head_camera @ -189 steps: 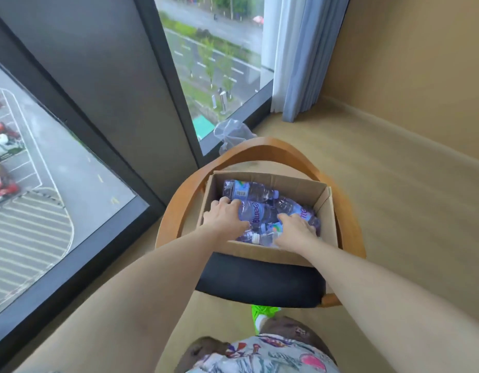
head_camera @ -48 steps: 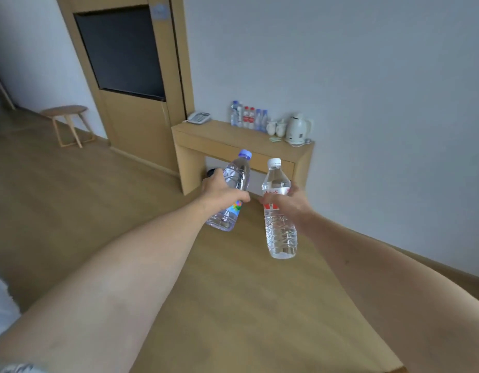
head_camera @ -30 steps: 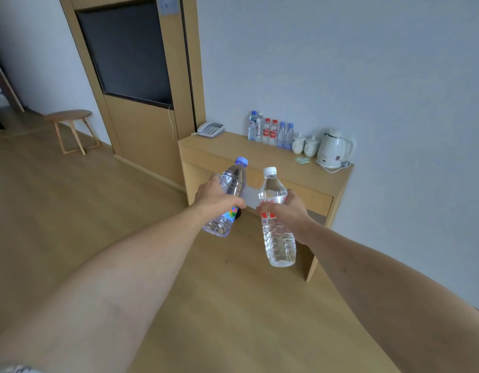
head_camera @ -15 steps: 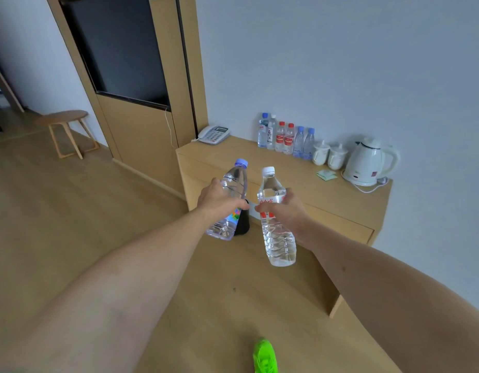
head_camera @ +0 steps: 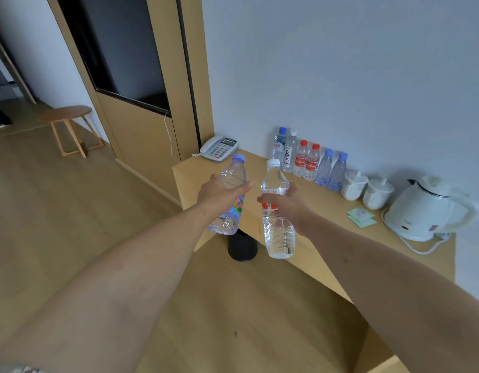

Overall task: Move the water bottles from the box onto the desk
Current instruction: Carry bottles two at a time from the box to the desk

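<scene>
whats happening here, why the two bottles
A person is carrying water bottles to the desk. The left hand grips a blue-capped bottle, tilted, and the right hand holds a white-capped bottle upright. Both bottles are in the air near the desk's front edge, not yet set down. Six bottles already stand in a row by the wall, between a telephone and two cups beside a kettle.

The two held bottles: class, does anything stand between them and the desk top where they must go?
Nothing visible does. The left hand grips the blue-capped bottle and the right hand the white-capped bottle, both above the desk, whose near strip is bare.
</scene>
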The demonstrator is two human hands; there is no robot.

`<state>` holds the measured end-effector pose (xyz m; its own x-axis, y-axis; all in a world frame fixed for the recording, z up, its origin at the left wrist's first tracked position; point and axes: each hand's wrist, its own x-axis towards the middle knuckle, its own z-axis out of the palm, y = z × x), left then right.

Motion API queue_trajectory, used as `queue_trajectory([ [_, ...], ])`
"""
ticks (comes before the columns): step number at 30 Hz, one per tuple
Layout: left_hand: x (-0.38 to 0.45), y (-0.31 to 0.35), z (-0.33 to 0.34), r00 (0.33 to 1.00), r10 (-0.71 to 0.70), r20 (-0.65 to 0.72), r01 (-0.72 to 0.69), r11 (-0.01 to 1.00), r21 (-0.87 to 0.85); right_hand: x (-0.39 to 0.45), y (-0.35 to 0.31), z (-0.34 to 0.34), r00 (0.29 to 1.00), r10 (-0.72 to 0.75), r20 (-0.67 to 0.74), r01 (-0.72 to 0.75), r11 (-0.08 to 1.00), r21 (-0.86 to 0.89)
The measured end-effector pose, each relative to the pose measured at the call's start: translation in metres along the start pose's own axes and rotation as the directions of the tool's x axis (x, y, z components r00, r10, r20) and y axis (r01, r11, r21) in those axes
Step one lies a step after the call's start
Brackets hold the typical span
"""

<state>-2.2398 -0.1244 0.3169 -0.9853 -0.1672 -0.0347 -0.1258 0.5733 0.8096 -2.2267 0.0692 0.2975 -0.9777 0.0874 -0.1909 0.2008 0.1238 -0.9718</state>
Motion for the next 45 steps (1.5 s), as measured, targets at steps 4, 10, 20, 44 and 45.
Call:
queue_trajectory([
  [4, 0.063, -0.013, 0.01, 1.0, -0.025, 0.018, 0.025, 1.0, 0.001, 0.06, 0.0, 0.015, 0.999, 0.024, -0.021, -0.025, 0.999, -0.035],
  [10, 0.186, -0.032, 0.02, 0.997, -0.019, 0.068, 0.018, 1.0, 0.003, 0.161, -0.003, 0.049, 0.997, 0.006, -0.077, -0.012, 0.996, -0.083],
  [20, 0.387, -0.029, 0.009, 0.959, 0.083, 0.272, -0.095, 0.995, 0.033, 0.309, -0.039, 0.109, 0.975, -0.033, -0.219, -0.01, 0.981, -0.192],
  [44, 0.624, 0.001, 0.148, 0.83, 0.194, 0.522, -0.342, 0.917, 0.204, 0.558, -0.052, 0.057, 0.945, -0.018, -0.326, -0.171, 0.823, -0.541],
  [45, 0.628, 0.001, 0.153, 0.828, 0.198, 0.524, -0.343, 0.919, 0.195, 0.563, -0.052, 0.054, 0.941, -0.017, -0.338, -0.18, 0.821, -0.542],
])
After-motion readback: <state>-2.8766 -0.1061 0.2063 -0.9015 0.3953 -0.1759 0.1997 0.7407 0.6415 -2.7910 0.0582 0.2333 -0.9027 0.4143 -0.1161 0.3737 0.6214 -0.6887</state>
